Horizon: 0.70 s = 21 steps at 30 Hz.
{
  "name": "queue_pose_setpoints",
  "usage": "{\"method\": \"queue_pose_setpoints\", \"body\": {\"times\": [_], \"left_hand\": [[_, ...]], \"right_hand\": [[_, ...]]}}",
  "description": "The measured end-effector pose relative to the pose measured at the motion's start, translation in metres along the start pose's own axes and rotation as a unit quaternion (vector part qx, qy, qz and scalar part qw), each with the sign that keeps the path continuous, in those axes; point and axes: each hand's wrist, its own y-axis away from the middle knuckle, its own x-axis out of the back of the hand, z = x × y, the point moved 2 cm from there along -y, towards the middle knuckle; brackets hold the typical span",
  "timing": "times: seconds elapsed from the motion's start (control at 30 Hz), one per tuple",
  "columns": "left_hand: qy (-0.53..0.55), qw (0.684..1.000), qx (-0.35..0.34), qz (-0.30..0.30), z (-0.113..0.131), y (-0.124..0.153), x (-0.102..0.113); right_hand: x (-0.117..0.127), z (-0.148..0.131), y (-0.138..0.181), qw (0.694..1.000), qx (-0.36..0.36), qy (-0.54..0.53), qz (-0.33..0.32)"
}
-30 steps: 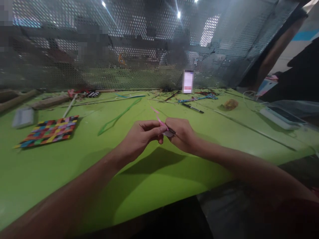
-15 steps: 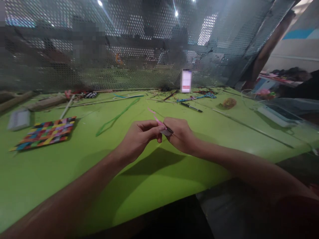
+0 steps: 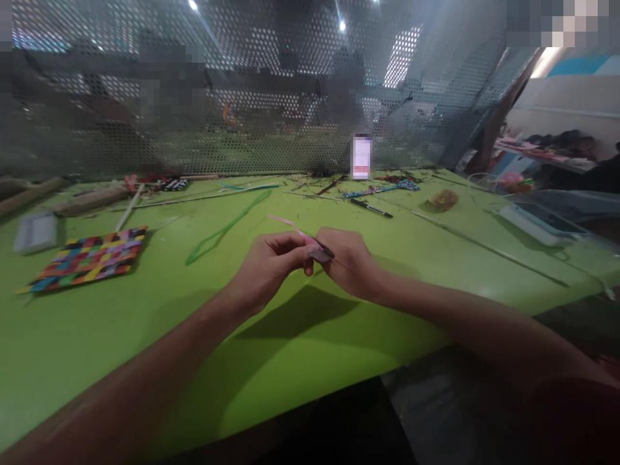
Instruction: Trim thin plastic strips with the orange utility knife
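Observation:
My left hand (image 3: 271, 268) pinches a thin pink strip (image 3: 303, 234) between thumb and fingers, above the green table. The strip's free end points away to the upper left. My right hand (image 3: 346, 261) is closed, its fist touching or nearly touching the left fingertips. Out of it sticks a short flat grey blade, seemingly a small knife (image 3: 321, 255), its tip at my left thumb against the strip. Most of its handle is hidden in the fist. Left of my hands lies a looped green strip (image 3: 217, 236).
A woven multicoloured piece (image 3: 92, 258) and a white box (image 3: 36, 232) lie on the green table (image 3: 194, 361) at left. A black pen (image 3: 372, 208), a long thin stick (image 3: 484, 245) and a phone-like device (image 3: 547, 223) are at right. A perforated metal screen (image 3: 290, 123) rises behind.
The pink strip's free end has swung to the left and lower. The blade has shifted slightly left. Both hands remain almost in place.

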Motion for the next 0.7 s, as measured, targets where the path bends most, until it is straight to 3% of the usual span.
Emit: {"method": "queue_pose_setpoints", "body": {"times": [0.7], "left_hand": [[-0.003,1.0,-0.018,-0.015,-0.0006,0.0027,-0.0004]], "right_hand": [[-0.003,0.0008,0.0008,1.0,-0.013,0.007,0.003]]}}
